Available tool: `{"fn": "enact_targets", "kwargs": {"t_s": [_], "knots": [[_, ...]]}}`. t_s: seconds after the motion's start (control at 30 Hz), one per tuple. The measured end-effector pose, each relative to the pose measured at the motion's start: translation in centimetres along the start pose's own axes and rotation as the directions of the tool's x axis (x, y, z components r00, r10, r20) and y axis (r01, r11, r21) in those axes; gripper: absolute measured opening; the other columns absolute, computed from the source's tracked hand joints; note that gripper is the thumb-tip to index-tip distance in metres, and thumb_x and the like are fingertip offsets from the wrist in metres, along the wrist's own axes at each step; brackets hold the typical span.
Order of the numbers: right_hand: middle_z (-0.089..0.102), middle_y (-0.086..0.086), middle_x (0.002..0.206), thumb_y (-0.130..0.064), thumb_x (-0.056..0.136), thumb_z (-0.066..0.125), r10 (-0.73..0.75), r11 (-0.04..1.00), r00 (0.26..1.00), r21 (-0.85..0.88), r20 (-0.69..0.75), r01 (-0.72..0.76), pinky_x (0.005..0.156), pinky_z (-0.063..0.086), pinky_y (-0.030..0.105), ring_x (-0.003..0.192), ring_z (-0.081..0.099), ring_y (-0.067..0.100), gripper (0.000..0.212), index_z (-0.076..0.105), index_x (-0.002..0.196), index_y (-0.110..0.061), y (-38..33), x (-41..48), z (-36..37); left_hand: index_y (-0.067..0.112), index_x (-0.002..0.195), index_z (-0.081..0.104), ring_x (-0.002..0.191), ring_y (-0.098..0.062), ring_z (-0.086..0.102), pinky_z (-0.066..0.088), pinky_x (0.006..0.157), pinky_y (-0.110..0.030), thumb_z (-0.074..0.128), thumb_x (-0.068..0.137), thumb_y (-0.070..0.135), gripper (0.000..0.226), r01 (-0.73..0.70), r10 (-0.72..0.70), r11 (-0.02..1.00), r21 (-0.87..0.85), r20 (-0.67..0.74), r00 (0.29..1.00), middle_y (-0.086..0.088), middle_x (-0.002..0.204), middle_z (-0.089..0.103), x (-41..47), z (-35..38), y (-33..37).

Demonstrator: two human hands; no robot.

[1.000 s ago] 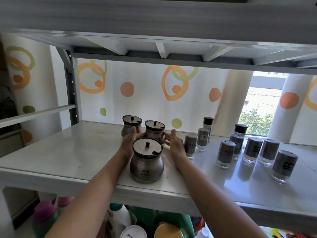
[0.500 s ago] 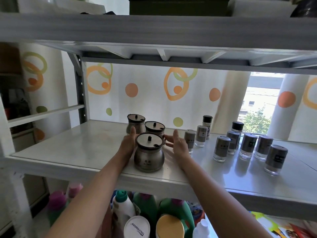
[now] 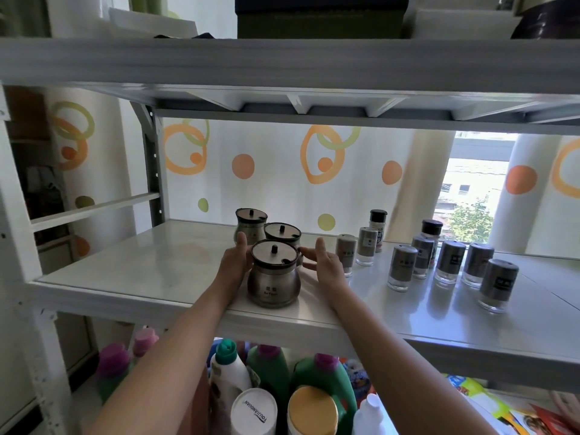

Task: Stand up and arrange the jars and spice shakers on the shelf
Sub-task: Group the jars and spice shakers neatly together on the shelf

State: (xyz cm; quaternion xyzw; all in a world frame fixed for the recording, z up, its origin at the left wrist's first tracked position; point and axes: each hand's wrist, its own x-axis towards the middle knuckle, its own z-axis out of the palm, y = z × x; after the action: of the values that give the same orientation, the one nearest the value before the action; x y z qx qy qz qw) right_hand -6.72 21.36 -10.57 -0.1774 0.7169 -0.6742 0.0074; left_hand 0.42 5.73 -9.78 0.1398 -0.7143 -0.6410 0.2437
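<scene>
While the left hand point(image 3: 233, 266) and right hand point(image 3: 324, 263), both open, still flank the front jar point(image 3: 273, 279), spice shakers point(image 3: 402, 266) await arranging.

Below your left hand point(image 3: 233, 265) stand a white bottle point(image 3: 227, 372) with a teal cap and a pink-capped bottle point(image 3: 113, 368). Below your right hand point(image 3: 326, 265) is a green bottle point(image 3: 326, 375). Beyond both hangs a curtain point(image 3: 282, 171) with orange rings, and a window point(image 3: 470, 196) lies further right.

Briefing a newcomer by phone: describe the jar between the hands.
On the middle white shelf, left of the grey shakers, three round steel jars cluster. Yours is the front jar, nearest the shelf edge, between the left hand and right hand.
</scene>
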Motion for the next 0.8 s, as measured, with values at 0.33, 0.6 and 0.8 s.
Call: {"fn": "enact_targets", "kwargs": {"t_s": [0.33,0.6,0.8], "knots": [[0.066,0.015,0.117,-0.044,0.099,0.025,0.013,1.0,1.0,-0.028,0.01,-0.013,0.103,0.043,0.041,0.101,0.066,0.03,0.059,0.066,0.113,-0.004,-0.6,-1.2,0.0,-0.016,0.107,0.058,0.068,-0.016,0.051,0.036,0.06,-0.019,0.021,0.102,0.041,0.069,-0.049,0.049,0.997,-0.053,-0.009,0.999,-0.039,0.113,0.057,-1.4,0.3,0.5],[0.067,0.014,0.115,-0.044,0.099,0.026,0.024,0.998,1.0,-0.054,0.008,-0.023,0.102,0.044,0.043,0.1,0.066,0.031,0.059,0.067,0.111,-0.004,-0.9,-1.7,0.0,-0.001,0.112,0.065,0.108,-0.028,0.06,0.045,0.086,-0.029,0.015,0.101,0.045,0.069,-0.042,0.043,0.998,-0.047,0.021,0.999,-0.021,0.119,0.065,-1.6,0.0,0.5],[0.066,0.016,0.117,-0.044,0.099,0.027,0.035,0.999,0.999,-0.038,0.004,-0.035,0.102,0.044,0.045,0.102,0.065,0.032,0.059,0.066,0.112,-0.002,-1.1,-1.9,0.0,0.0,0.106,0.065,0.103,-0.025,0.061,0.048,0.076,-0.023,0.018,0.1,0.046,0.067,-0.064,0.066,0.995,-0.074,0.012,0.998,-0.019,0.115,0.066,-1.4,0.0,0.3]]}}
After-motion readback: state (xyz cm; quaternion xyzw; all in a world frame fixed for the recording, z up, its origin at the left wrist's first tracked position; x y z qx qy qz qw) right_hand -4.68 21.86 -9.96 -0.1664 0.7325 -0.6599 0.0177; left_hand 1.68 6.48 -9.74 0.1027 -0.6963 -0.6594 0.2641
